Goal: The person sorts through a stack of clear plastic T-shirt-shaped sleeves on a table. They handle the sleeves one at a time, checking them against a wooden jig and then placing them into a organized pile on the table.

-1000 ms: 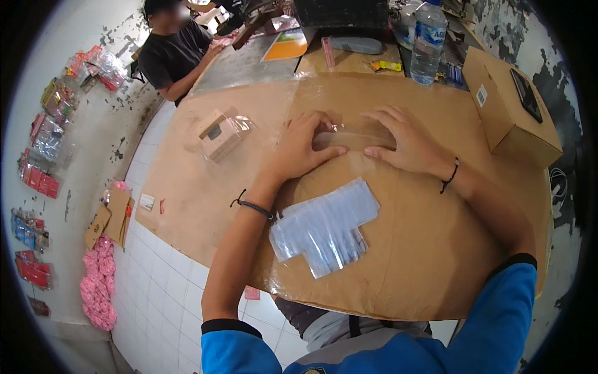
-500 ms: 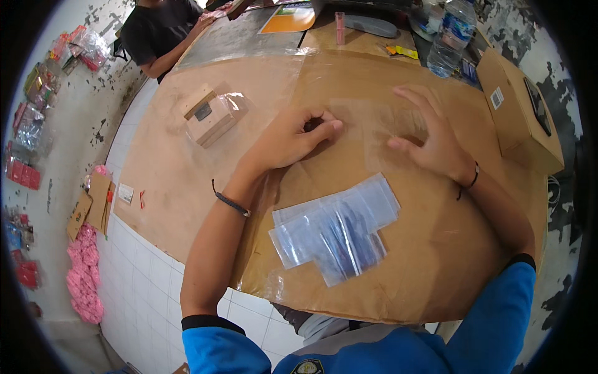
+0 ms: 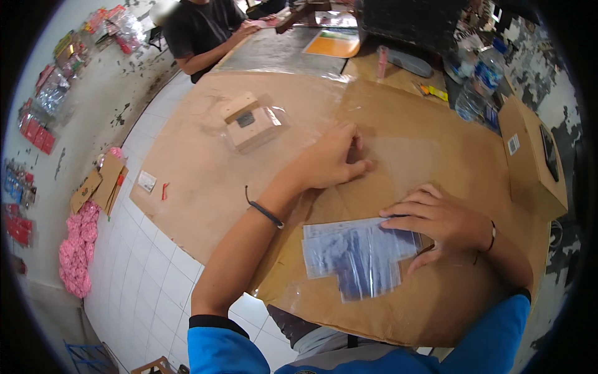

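Beside left hand (image 3: 327, 163), bagged box (image 3: 251, 122)

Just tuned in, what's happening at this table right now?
A person in blue sleeves works at a table covered with brown paper. The left hand rests on a clear plastic sheet spread on the paper, and the right hand touches a stack of small clear bags near the front edge. A small box in a clear bag lies farther back. Another person sits at the far end.

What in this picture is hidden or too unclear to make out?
- Head view: the left hand covers whatever its fingertips press.
- The right hand hides part of the clear bags.
- The small box sits under glare; its contents are unclear.
- The cardboard box bends at the rim.
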Available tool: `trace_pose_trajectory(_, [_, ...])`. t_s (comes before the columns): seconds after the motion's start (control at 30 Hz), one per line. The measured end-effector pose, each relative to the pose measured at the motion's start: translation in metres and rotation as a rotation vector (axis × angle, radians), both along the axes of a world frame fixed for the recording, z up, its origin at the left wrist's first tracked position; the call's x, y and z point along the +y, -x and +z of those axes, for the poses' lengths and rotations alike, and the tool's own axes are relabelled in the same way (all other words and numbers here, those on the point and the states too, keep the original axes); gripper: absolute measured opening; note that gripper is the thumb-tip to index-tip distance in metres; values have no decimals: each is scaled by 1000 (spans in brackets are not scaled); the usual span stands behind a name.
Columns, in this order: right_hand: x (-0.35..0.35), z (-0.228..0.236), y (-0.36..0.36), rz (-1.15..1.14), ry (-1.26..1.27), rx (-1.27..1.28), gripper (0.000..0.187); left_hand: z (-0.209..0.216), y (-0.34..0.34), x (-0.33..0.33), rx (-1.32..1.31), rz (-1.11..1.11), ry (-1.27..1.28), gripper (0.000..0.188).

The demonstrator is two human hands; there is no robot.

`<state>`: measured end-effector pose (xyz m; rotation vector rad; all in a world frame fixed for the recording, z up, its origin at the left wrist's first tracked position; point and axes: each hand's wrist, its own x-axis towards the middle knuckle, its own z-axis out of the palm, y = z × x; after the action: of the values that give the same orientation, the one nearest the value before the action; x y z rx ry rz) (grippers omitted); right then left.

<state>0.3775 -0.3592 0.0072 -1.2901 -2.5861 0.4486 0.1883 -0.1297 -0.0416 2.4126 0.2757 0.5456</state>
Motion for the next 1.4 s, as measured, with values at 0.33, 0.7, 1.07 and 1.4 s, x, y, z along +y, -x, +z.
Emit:
trace_pose_trajectory(0.33, [-16,-2,23,-260,92,73,75,-1,-2,-11,85,-94,-184,69])
trace_pose_trajectory(0.7, [-8,18,2,-407,-96,-121,75,-1,5,5,115,-203,-197,62])
trace_pose_trajectory(1.07, [15,-20,-60,-360,-123,-9,78,7,8,9,145,-267,-171,68])
trace_pose_trajectory(1.4, [17,-18,-62,-385,-81,31,78,19,18,19,205,-383,323,72])
